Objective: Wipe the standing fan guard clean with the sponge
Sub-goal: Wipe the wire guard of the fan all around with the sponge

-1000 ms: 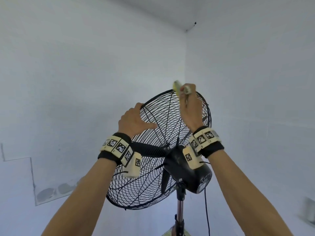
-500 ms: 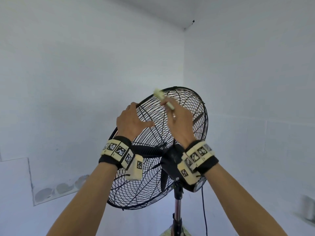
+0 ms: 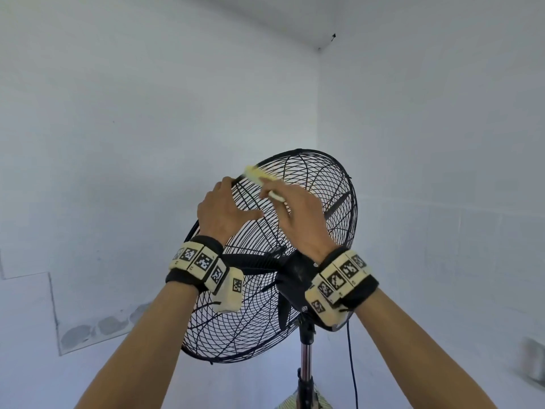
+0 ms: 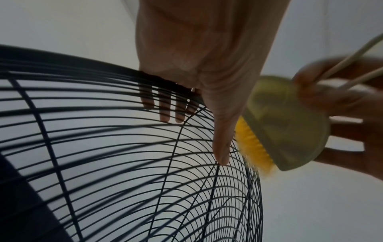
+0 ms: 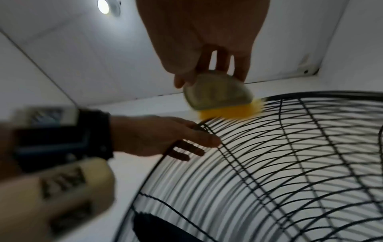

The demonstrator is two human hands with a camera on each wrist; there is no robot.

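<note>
Right hand (image 3: 298,214) fingers pinch the sponge (image 3: 261,177), curled round its near end; in the right-wrist view the fingertips (image 5: 240,72) sit on the pale backing and the yellow pad (image 5: 230,111) faces down onto the wires. Blurred in both wrist views, so exact contact is hard to call, but the yellow face looks to be touching the top rim wires of the fan guard (image 3: 324,202).

Left hand (image 3: 219,211) grips the guard rim just left of the sponge: fingers hooked over the rim and through to the far side, thumb (image 4: 221,147) laid along the near-side wires, pointing right. Thumb and sponge are just beside each other, nearly touching in the left-wrist view.

Key relation: the sponge's long axis runs roughly along the rim, up-left to down-right in the head view. The unwiped stretch of rim, by judgement, lies to the right and round the far arc; to the left the bracing left hand blocks the way. So the next stroke likely has to go right, away from the left hand, or the left hand has to re-grip lower.

The guard is tilted, face pointing up and away; motor housing (image 3: 295,278) and pole (image 3: 305,364) sit below, near the right wrist. A blue cable (image 3: 351,364) hangs beside the pole.

Risk: pushing on the rim may swivel the head; the left-hand brace counters that.
</note>
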